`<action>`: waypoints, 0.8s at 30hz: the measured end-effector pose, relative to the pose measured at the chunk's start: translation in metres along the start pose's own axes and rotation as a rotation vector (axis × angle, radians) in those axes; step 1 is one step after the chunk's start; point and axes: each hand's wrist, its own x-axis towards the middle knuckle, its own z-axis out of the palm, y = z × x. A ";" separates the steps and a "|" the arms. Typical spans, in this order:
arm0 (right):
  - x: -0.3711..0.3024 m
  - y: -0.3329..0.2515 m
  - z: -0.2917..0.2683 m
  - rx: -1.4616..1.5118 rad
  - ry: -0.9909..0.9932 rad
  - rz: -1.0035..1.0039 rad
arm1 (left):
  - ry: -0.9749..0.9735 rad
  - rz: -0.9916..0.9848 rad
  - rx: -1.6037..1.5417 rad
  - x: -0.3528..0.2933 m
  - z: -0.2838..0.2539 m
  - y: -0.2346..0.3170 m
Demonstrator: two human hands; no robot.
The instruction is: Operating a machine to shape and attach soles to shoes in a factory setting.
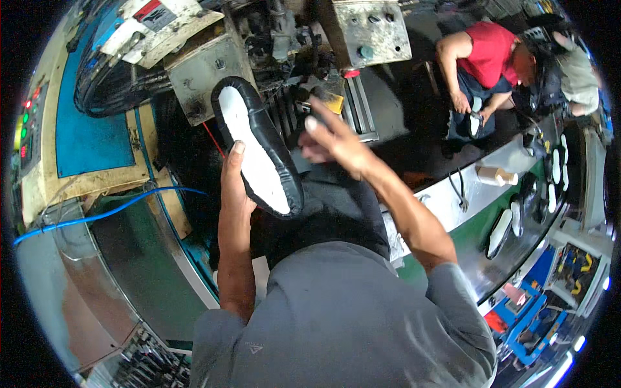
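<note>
A black lasted shoe upper [257, 155] is tilted in front of me, its white bottom turned up and its black edge wrapped around the rim. My left hand [235, 178] grips it along its left side, thumb lying on the white bottom; the other fingers are hidden beneath. To the right of the shoe, apart from it, my right hand [333, 141] is in the air, smeared by motion, with the forefinger and thumb stretched out and nothing visible in it. Beyond both hands stands a grimy metal machine [278, 39].
A blue cable [110, 211] crosses at the left, near a panel with lit buttons [27, 126]. On the right, a metal-edged bench [467, 194] carries a bottle [497, 176] and several white-bottomed shoes [500, 233]. A person in red [486, 55] sits beyond, handling a shoe.
</note>
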 end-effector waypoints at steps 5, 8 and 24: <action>-0.061 0.040 0.059 0.099 0.017 -0.221 | -0.112 0.197 0.203 -0.021 0.037 -0.013; -0.076 0.031 0.065 0.407 -0.025 -0.183 | -0.327 0.187 0.117 -0.038 0.028 -0.023; -0.132 0.094 0.041 0.061 -0.117 0.245 | 0.930 0.314 0.079 -0.176 -0.270 -0.003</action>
